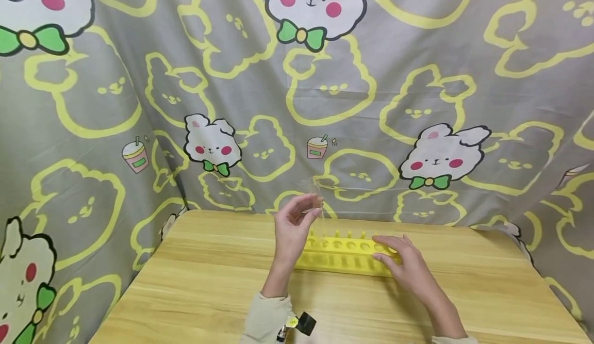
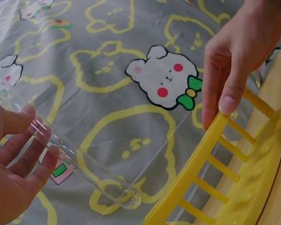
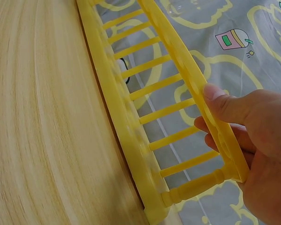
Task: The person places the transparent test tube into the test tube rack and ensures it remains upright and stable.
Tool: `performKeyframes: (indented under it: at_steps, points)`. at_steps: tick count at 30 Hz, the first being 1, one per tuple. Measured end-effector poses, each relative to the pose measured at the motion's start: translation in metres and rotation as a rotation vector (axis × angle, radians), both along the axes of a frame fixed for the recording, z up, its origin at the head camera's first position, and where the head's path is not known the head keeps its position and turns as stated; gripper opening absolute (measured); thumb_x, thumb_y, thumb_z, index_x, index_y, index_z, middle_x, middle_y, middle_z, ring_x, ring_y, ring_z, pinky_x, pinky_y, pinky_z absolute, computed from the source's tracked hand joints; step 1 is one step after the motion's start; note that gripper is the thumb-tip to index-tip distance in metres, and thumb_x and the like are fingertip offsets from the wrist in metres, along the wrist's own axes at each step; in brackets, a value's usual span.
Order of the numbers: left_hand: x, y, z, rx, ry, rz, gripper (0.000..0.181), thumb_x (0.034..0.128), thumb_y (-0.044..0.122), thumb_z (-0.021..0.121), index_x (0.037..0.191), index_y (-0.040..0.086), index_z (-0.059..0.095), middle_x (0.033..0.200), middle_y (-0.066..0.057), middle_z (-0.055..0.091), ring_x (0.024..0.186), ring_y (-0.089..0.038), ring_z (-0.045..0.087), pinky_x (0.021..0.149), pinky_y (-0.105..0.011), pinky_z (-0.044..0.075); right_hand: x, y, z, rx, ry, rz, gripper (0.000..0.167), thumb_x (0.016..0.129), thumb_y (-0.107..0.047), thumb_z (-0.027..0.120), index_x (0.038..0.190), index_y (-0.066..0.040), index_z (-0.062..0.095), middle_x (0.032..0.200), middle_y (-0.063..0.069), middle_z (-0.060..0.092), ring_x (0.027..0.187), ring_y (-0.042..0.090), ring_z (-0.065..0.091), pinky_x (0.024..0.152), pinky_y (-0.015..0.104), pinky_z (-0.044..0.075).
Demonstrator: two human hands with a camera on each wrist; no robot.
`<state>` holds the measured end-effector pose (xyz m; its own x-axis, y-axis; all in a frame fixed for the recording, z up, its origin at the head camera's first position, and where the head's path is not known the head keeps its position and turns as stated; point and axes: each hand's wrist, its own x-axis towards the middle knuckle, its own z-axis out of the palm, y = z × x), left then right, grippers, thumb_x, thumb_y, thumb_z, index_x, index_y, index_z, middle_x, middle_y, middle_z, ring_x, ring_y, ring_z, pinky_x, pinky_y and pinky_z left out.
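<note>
A yellow plastic test tube rack (image 1: 343, 264) stands near the back of the table, with a row of round holes along its top bar and short pegs behind. My left hand (image 1: 297, 225) pinches a clear glass test tube (image 2: 91, 164) between thumb and fingers. In the left wrist view the tube slants, its rounded end beside the rack's top bar (image 2: 189, 171) and apart from my fingers. My right hand (image 3: 257, 126) grips the right end of the rack's top bar, thumb on one side and fingers on the other.
The wooden table (image 1: 204, 282) spreads out in front of and beside the rack. Close behind its back edge hangs a grey curtain (image 1: 260, 91) printed with rabbits and yellow outlines, which also runs along both sides. A small black device (image 1: 306, 323) sits at the left wrist.
</note>
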<state>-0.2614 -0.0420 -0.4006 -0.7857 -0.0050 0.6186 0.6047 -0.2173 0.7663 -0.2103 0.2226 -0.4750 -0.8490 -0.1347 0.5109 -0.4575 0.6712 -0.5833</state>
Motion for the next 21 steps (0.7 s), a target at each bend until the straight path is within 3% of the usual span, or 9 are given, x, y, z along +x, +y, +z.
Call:
performKeyframes:
  at_steps: [12,21]
  points:
    - [-0.0011,0.0015,0.0006,0.022,-0.026,-0.002,0.028,0.0887,-0.008,0.074,0.116,-0.006,0.069,0.11,-0.025,0.072,0.103,-0.031,0.072,0.087,-0.032,0.06,-0.0023,-0.0023,0.0,0.002,-0.002,0.008,0.039,0.087,-0.008,0.081,0.124,-0.002,0.071,0.122,0.015,0.072,0.117,0.039,0.064,0.117,0.068,0.022]
    - [0.0021,0.0055,-0.001,0.037,-0.028,-0.046,0.028,0.0883,-0.01,0.074,0.116,-0.008,0.068,0.112,-0.026,0.072,0.103,-0.027,0.073,0.09,-0.038,0.06,-0.0012,-0.0008,0.0,0.005,0.0,-0.004,0.038,0.086,-0.008,0.081,0.123,-0.003,0.071,0.122,0.015,0.072,0.116,0.04,0.064,0.118,0.066,0.022]
